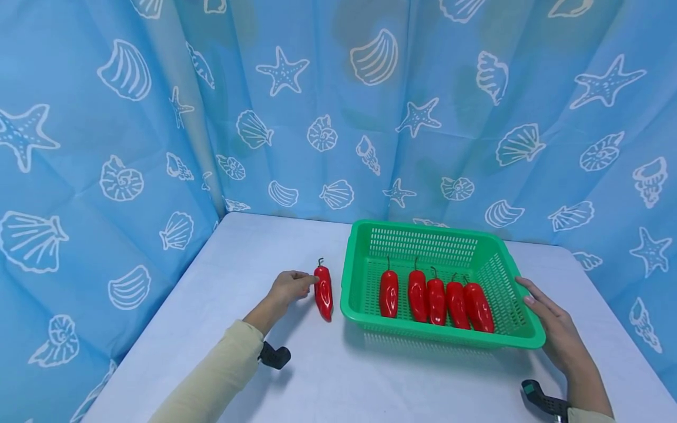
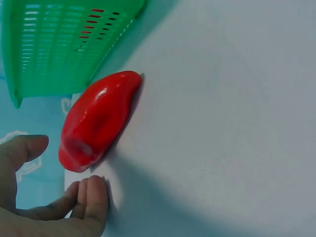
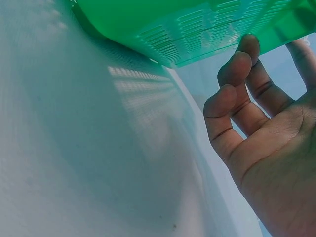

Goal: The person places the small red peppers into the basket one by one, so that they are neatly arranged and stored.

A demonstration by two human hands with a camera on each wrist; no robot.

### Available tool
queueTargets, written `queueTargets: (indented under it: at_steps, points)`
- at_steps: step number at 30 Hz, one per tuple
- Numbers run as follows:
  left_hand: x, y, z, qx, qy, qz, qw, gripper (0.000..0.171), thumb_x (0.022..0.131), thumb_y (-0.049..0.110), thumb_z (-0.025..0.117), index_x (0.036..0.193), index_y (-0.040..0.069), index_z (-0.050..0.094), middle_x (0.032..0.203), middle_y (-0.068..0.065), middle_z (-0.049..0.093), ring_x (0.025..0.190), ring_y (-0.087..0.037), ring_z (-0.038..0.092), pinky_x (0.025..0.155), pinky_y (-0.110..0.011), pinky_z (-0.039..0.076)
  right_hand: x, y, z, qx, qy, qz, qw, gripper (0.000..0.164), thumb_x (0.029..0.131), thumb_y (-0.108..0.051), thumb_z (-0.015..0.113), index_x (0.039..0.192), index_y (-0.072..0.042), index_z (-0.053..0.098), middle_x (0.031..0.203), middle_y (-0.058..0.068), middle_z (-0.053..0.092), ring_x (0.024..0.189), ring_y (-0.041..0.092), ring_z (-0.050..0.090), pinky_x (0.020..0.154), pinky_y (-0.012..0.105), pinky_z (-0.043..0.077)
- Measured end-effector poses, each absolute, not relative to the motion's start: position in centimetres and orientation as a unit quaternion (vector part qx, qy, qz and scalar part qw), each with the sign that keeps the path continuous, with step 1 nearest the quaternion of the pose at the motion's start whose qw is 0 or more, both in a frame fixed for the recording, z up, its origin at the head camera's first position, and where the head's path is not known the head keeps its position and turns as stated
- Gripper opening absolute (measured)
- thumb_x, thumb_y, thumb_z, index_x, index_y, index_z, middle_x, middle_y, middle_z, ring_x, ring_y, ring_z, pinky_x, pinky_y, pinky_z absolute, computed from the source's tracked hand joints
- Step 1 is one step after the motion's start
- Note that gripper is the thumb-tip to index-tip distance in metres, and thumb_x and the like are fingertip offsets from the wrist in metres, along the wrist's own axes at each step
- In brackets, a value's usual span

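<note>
A red chili pepper (image 1: 324,294) lies on the white table, left of a green plastic basket (image 1: 423,330). My left hand (image 1: 292,286) is at the pepper's stem half. In the left wrist view, its thumb and fingers (image 2: 96,197) stand apart near one end of the pepper (image 2: 101,116), not closed round it. My right hand (image 1: 552,323) holds the basket's right rim, with thumb and forefinger at the edge. Bent fingers (image 3: 234,69) are beside the slotted basket wall (image 3: 192,29) in the right wrist view. Several red peppers (image 1: 436,299) lie side by side inside the basket.
A blue curtain (image 1: 338,106) with white shell and starfish prints hangs behind and beside the white table (image 1: 370,388). Black wrist devices (image 1: 275,356) sit on both forearms. The basket's far edge is close to the table's back edge.
</note>
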State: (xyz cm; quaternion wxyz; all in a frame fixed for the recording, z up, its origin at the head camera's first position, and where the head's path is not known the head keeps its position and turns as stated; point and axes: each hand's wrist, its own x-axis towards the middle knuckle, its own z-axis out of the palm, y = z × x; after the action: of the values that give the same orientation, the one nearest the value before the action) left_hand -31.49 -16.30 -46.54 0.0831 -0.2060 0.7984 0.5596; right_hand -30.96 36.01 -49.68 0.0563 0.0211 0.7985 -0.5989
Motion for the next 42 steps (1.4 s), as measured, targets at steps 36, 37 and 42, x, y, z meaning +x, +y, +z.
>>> queueTargets:
  at_steps: [36,37,42]
  points:
    - [-32.1,-13.7,-46.6,-0.18,0.855,0.475,0.107,0.049,0.082,0.024,0.081,0.119,-0.001,0.061,0.102,-0.012,0.064,0.089,-0.027,0.064,0.076,-0.036,0.059,-30.5,36.3,-49.5,-0.01,0.776,-0.629,0.05,0.055,0.105,-0.042,0.046,0.157,-0.04,0.027,0.167,0.008,0.005,0.104,-0.013,0.05,0.078,0.019,0.056]
    - [-32.0,-13.8,-46.6,-0.186,0.851,0.48,0.106,0.05,0.082,0.024,0.081,0.12,-0.001,0.06,0.103,-0.012,0.064,0.089,-0.026,0.064,0.076,-0.036,0.059,-30.5,36.3,-49.5,-0.01,0.778,-0.627,0.051,0.055,0.105,-0.042,0.046,0.157,-0.04,0.027,0.168,0.007,0.005,0.11,-0.01,0.05,0.079,0.019,0.055]
    - [-32.1,-14.3,-46.6,-0.204,0.838,0.495,0.103,0.056,0.084,0.026,0.08,0.126,-0.002,0.058,0.107,-0.013,0.064,0.092,-0.026,0.065,0.079,-0.037,0.059,-30.5,36.3,-49.5,-0.01,0.796,-0.603,0.049,0.055,0.105,-0.045,0.043,0.157,-0.042,0.025,0.167,0.008,0.005,0.124,0.001,0.044,0.081,0.017,0.054]
